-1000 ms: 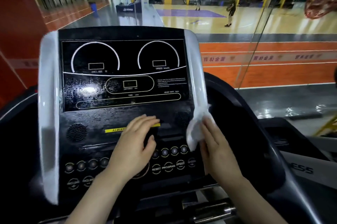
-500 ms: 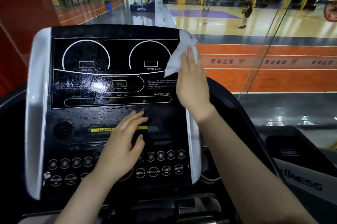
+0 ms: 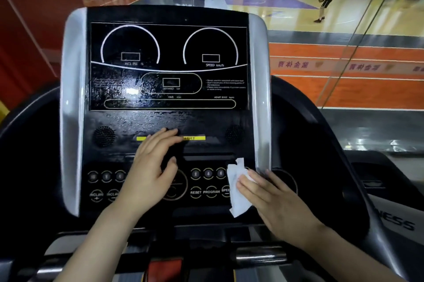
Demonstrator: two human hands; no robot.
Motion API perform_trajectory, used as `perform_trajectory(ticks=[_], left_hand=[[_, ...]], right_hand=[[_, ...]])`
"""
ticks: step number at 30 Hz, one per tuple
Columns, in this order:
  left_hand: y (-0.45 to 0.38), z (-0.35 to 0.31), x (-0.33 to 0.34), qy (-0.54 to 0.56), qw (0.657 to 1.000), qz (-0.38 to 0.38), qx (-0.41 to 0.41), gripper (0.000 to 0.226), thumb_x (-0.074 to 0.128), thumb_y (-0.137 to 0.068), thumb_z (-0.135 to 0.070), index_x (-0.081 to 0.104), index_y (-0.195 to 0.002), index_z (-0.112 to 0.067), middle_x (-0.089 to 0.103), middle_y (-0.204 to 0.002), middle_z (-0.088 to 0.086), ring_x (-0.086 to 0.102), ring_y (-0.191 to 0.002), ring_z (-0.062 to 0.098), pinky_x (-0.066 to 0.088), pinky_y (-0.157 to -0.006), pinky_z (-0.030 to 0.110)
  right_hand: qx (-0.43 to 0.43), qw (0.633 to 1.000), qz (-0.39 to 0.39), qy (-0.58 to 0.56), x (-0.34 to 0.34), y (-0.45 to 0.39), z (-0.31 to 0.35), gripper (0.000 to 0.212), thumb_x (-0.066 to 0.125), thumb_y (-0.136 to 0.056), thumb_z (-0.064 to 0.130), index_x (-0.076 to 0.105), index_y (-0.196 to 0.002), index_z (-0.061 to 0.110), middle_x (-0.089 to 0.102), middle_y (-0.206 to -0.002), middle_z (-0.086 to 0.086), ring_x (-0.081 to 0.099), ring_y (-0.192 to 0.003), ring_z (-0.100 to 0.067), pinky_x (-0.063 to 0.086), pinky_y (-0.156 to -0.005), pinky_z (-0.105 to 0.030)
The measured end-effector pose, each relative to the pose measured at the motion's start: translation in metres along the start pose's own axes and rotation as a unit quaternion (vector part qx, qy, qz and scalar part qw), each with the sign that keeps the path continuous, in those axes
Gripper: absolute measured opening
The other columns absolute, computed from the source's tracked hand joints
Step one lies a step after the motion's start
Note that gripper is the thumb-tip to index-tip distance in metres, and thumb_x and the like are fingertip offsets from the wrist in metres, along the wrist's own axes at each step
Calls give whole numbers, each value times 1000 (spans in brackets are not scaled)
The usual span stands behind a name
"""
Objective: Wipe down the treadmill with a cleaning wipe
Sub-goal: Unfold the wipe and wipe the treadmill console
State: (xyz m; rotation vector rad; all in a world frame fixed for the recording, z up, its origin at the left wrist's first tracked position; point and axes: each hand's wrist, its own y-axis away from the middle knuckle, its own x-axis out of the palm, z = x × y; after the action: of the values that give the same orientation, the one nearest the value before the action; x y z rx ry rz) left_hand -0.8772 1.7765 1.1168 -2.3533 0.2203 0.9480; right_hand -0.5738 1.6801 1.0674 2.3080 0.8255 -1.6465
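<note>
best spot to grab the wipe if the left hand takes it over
Probably the crumpled top corner of the wipe, pinched from above and the left. That end sticks up free over the buttons, while the right hand presses flat on its right side.

My left hand (image 3: 151, 171) lies flat across the middle of the console (image 3: 167, 121), covering the yellow strip (image 3: 195, 138) and centre buttons, while my right hand (image 3: 273, 201) presses the wipe (image 3: 236, 190) over the lower right corner. The display panel (image 3: 168, 65) above both hands lies bare, hemmed in by the grey side rails (image 3: 72, 109). The lower left buttons (image 3: 105, 176) are uncovered too.
</note>
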Motion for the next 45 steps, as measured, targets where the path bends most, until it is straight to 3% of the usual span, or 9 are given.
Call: perform_trajectory(ticks=[8, 13, 16, 21, 25, 28, 37, 41, 45], left_hand=[[24, 20, -29, 35, 995, -93, -20, 38, 49, -90, -12, 59, -126, -23, 45, -147, -13, 27, -147, 11, 20, -121, 39], [42, 41, -54, 18, 991, -130, -27, 37, 47, -90, -17, 61, -124, -17, 44, -147, -9, 27, -147, 15, 20, -121, 32], [59, 64, -72, -4, 988, -151, -28, 39, 46, -90, -22, 62, -123, -10, 46, -145, -5, 32, -146, 22, 24, -121, 41], [87, 93, -91, 18, 976, -190, -108, 51, 43, -94, -29, 46, -143, -16, 32, -157, -3, 22, -149, 12, 19, -123, 35], [102, 108, -91, 141, 954, -194, -179, 50, 41, -99, -35, 34, -149, -31, 31, -159, -8, 29, -146, 6, 23, -122, 40], [112, 107, -90, 246, 915, -174, -267, 43, 38, -108, -26, 37, -150, -33, 44, -151, -12, 40, -138, 0, 29, -120, 41], [128, 122, -98, 310, 903, -111, -276, 42, 37, -104, -33, 49, -144, -33, 52, -143, -19, 43, -136, -1, 29, -119, 40], [130, 127, -105, 333, 895, -107, -276, 42, 38, -103, -25, 51, -143, -23, 59, -138, -13, 51, -130, 0, 34, -117, 38], [128, 131, -110, 335, 894, -112, -277, 37, 33, -108, -17, 56, -137, -21, 64, -132, -8, 55, -127, 6, 40, -110, 35]], right_hand=[[-127, 991, -42, -2, -3, -95, 71, 69, 54, -93, 21, 23, -155, 17, 23, -161, 2, 15, -150, -20, 11, -122, -40], [-37, 999, -13, 8, -11, -53, 38, 67, 36, -86, 9, 32, -152, 15, 33, -157, -1, 22, -148, -23, 14, -120, -39], [-8, 999, 24, 27, -5, -27, 21, 79, 32, -77, 9, 22, -155, 12, 25, -160, -6, 14, -150, -26, 14, -119, -41], [-83, 996, -30, 4, -10, -91, 71, 62, 42, -91, 17, 31, -152, 16, 31, -158, 0, 22, -148, -23, 11, -121, -38], [-124, 991, -48, 18, -22, -183, 149, 63, 45, -96, 40, 31, -152, 15, 26, -160, -3, 20, -148, -25, 10, -122, -40], [-122, 992, -19, 37, -32, -210, 173, 67, 43, -96, 46, 27, -153, 15, 23, -161, -4, 19, -149, -25, 10, -121, -41], [-73, 996, 12, -54, -31, -122, 131, 72, 39, -95, 59, 32, -152, 16, 28, -159, 3, 11, -150, -15, 12, -121, -37], [-136, 990, -29, -28, -32, -175, 167, 55, 41, -101, 41, 39, -149, 16, 33, -157, 1, 21, -148, -18, 14, -121, -41], [-72, 995, -72, 7, -34, -230, 219, 59, 54, -94, 28, 38, -149, 12, 36, -155, -3, 26, -146, -23, 11, -122, -40]])
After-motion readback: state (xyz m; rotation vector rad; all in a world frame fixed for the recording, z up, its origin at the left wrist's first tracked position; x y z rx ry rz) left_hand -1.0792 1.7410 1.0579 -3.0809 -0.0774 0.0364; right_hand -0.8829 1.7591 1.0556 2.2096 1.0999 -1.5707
